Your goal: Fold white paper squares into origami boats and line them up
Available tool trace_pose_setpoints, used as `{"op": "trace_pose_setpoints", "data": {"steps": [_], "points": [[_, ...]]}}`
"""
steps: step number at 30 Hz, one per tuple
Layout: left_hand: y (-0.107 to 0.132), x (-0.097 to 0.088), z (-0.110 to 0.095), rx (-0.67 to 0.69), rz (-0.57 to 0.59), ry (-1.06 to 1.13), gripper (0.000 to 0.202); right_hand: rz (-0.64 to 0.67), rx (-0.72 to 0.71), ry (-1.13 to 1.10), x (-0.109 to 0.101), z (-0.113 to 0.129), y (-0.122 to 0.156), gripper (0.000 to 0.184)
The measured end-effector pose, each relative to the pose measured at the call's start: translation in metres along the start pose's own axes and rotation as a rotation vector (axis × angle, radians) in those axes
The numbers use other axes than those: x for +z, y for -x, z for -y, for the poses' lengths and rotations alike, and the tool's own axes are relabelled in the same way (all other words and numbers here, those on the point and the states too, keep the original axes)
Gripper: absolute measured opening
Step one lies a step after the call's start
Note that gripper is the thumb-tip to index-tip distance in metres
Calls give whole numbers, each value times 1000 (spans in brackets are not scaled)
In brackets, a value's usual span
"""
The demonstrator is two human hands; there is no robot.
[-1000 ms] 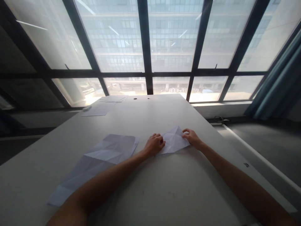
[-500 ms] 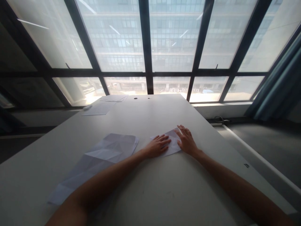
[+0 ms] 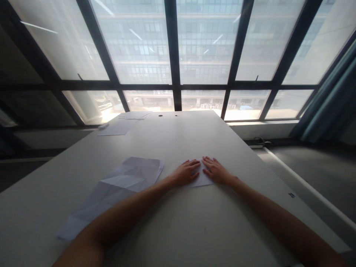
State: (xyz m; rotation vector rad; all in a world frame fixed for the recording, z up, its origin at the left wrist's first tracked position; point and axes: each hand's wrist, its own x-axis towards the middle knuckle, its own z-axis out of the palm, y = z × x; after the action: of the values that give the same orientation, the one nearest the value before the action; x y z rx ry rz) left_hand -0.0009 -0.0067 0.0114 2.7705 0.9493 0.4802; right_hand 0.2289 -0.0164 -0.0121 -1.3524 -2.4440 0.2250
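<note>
On the grey table [image 3: 178, 222], left hand [image 3: 185, 173] and right hand [image 3: 215, 172] spread flat, fingers wide, atop unmarked folded paper [image 3: 202, 179].

Pale desk [image 3: 194, 230] runs from me to the windows. On it: folded paper [image 3: 200, 178] under my hands, creased sheets [image 3: 122, 187] to its left, more sheets [image 3: 122, 126] at the far left corner.

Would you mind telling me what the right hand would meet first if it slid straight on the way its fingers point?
The right hand lies flat on the folded paper, fingers aimed forward-left. It would probably meet the left hand fingertips almost at once, though depth is unclear.
</note>
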Motion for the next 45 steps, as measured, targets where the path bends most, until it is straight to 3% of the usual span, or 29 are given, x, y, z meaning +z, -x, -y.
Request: {"op": "trace_pose_setpoints", "data": {"steps": [4, 13, 20, 26, 29, 31, 35, 41, 45], "points": [[0, 2, 1, -84, 66, -71, 57, -29, 102, 40, 4, -6, -1, 55], [2, 1, 4, -76, 77, -79, 59, -247, 331, 57, 11, -23, -3, 51], [1, -4, 3, -99, 113, -73, 57, -430, 195, -123, -2, -24, -4, 54], [1, -2, 3, -120, 66, -46, 52, -579, 67, -377, -12, -12, -3, 49], [0, 1, 4, -142, 61, -46, 56, -532, 51, -527, -15, -4, 0, 39], [-1, 2, 6, -155, 75, -50, 60, -414, 32, -590, -16, 0, 2, 31], [-2, 3, 8, -147, 104, -72, 61, -232, -8, -539, -18, 4, 4, 36], [-1, 2, 10, -78, 181, -111, 55, -244, -31, -502, -14, 0, 2, 22], [0, 0, 8, -72, 189, -104, 53, -230, -56, -277, -7, -7, -1, 32]]}}
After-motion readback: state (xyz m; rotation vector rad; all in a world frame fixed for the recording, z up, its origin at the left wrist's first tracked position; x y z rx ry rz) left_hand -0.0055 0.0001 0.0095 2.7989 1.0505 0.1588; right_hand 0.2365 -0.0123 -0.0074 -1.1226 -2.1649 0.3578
